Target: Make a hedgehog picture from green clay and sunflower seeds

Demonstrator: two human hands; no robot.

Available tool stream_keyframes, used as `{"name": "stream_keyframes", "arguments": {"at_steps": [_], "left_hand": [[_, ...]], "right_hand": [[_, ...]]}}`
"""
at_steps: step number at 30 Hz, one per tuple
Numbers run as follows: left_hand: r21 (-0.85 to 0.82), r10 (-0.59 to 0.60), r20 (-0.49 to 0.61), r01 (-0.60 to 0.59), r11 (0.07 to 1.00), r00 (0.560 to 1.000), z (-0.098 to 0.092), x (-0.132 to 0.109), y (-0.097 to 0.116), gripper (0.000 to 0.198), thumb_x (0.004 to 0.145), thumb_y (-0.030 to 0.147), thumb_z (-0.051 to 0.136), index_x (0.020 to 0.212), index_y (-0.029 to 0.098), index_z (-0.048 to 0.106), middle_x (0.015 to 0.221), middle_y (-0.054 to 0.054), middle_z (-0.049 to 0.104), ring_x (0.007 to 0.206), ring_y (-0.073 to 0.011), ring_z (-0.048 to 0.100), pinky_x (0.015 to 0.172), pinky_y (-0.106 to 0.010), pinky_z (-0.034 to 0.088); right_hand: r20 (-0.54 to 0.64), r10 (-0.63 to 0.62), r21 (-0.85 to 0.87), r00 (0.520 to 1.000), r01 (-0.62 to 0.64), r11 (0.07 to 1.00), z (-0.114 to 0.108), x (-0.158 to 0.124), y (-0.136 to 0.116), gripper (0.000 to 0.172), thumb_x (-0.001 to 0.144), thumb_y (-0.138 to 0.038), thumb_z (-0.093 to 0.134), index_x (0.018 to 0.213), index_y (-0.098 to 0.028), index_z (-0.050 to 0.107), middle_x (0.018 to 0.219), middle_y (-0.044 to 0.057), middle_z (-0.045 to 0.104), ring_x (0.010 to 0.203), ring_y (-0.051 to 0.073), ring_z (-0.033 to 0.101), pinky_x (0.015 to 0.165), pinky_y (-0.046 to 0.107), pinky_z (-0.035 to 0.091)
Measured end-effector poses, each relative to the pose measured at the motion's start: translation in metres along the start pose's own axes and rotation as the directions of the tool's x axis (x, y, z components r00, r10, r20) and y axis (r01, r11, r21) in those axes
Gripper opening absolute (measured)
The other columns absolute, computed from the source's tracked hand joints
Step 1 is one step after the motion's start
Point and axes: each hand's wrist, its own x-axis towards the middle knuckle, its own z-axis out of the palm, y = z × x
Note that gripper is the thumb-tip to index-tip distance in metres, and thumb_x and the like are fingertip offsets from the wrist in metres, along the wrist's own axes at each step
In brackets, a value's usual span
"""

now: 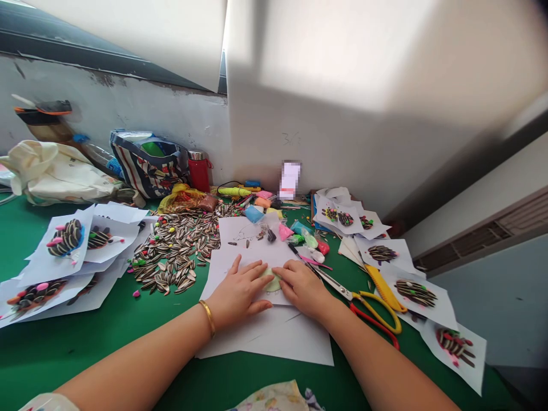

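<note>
Two hands meet at the centre of the view. Left hand [240, 292]: grip wide, fingers spread and laid flat, fingertips touching a pale green clay lump [272, 282]. Right hand [302, 287]: grip likewise unclosed, fingers bent slightly down onto the same lump from the opposite side. Neither hand encloses anything. The lump lies between the two sets of fingertips and is mostly covered, so its outline cannot be told with certainty. A gold bangle [208, 317] sits on the left wrist.

The lump rests on a white paper sheet [265, 337], which lies on the green table [107, 337]. Just right of the right hand lie scissors [371, 308] with red and yellow handles; a yellow utility knife [382, 287] lies beside them. Small coloured clay pieces [299, 235] are scattered beyond the sheet. A heap of striped sunflower seeds [175, 257] lies left of the sheet.

Seed pictures — seeds set on paper with coloured dots — are stacked at far left [64, 242] and along the right edge [415, 294]. A striped bag [145, 165] and a red flask [199, 172] stand against the wall.
</note>
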Motion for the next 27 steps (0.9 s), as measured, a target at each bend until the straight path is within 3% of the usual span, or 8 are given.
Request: {"name": "stream_keyframes", "arguments": {"at_steps": [12, 19, 27], "left_hand": [[-0.031, -0.103, -0.211, 0.099, 0.995, 0.972, 0.0025, 0.0009, -0.0086, 0.035, 0.093, 0.021, 0.049, 0.127, 0.022, 0.056, 0.135, -0.010, 0.060, 0.131, -0.0250, 0.050, 0.117, -0.060, 0.020], [-0.046, -0.111, -0.231, 0.103, 0.994, 0.967, 0.0016, 0.0012, -0.0095, 0.035, 0.092, 0.020, 0.049, 0.126, 0.021, 0.055, 0.134, -0.011, 0.060, 0.130, -0.0252, 0.051, 0.116, -0.061, 0.021], [-0.050, -0.121, -0.222, 0.112, 0.992, 0.968, 0.0023, 0.0013, -0.0102, 0.038, 0.091, 0.016, 0.048, 0.128, 0.021, 0.053, 0.135, -0.011, 0.059, 0.132, -0.0254, 0.049, 0.116, -0.061, 0.021]], "right_hand": [[-0.030, -0.012, 0.032, 0.999, 0.013, 0.999, -0.0016, 0.0007, 0.0021, 0.039, 0.093, -0.014, 0.049, 0.129, -0.020, 0.059, 0.111, 0.010, 0.061, 0.102, 0.022, 0.057, 0.092, 0.038, 0.050], [-0.089, 0.043, -0.067, 0.995, -0.049, 0.997, -0.0001, -0.0015, 0.0049, 0.045, 0.089, -0.011, 0.047, 0.133, -0.018, 0.056, 0.117, 0.011, 0.065, 0.108, 0.025, 0.059, 0.095, 0.043, 0.050], [-0.093, 0.022, -0.032, 0.995, -0.025, 0.999, 0.0063, -0.0027, 0.0099, 0.055, 0.087, -0.007, 0.043, 0.141, -0.016, 0.047, 0.127, 0.012, 0.062, 0.118, 0.023, 0.056, 0.103, 0.041, 0.048]]}}
